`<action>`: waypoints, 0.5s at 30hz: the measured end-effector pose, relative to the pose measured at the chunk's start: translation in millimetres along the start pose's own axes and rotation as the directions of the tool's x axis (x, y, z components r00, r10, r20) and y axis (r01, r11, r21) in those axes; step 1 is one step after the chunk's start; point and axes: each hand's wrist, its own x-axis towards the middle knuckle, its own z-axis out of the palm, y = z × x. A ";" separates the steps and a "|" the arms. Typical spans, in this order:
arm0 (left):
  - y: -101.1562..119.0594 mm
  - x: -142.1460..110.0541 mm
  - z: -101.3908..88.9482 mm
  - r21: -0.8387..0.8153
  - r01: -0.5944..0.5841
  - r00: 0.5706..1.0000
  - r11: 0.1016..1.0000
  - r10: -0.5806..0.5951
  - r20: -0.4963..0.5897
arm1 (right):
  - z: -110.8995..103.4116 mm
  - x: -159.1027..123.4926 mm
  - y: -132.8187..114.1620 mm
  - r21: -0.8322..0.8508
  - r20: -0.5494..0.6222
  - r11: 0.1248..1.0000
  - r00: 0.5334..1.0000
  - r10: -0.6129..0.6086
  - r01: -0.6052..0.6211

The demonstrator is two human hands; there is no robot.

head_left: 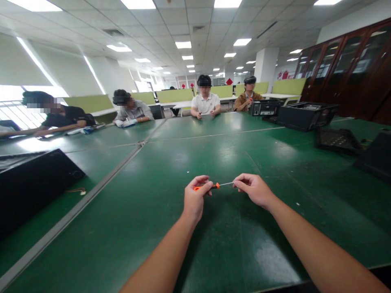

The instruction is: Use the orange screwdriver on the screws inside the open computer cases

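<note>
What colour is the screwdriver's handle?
Orange and black; the handle shows best in the head view.

Screwdriver (217,186): was between left hand (194,198) and right hand (255,190), over table (137,219).
Computer case (39,183): sat on table, left.
Other cases (293,118): sat on table, far right.
People (205,104): were across table.

Bright ceiling panels (227,3) and a left-hand window (10,90) cast glare on the green tabletop (122,203), with stretched, blurry edges
</note>
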 end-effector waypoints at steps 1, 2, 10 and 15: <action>-0.2 0.2 -0.1 0.000 -0.001 1.000 1.000 0.001 0.000 | 0.2 0.2 0.2 0.007 -0.004 1.000 1.000 -0.001 0.001; -0.4 0.3 -0.1 -0.001 -0.002 1.000 1.000 0.002 0.002 | 0.3 0.4 0.6 0.014 -0.009 1.000 1.000 -0.002 0.002; -0.7 0.7 -0.2 -0.003 -0.003 1.000 1.000 0.003 0.005 | 0.4 0.3 1.4 -0.003 -0.016 1.000 1.000 0.001 -0.001; -0.5 -0.3 0.6 -0.009 0.002 1.000 1.000 -0.002 0.025 | -1.0 -0.4 2.4 -0.050 -0.013 0.999 1.000 -0.013 0.012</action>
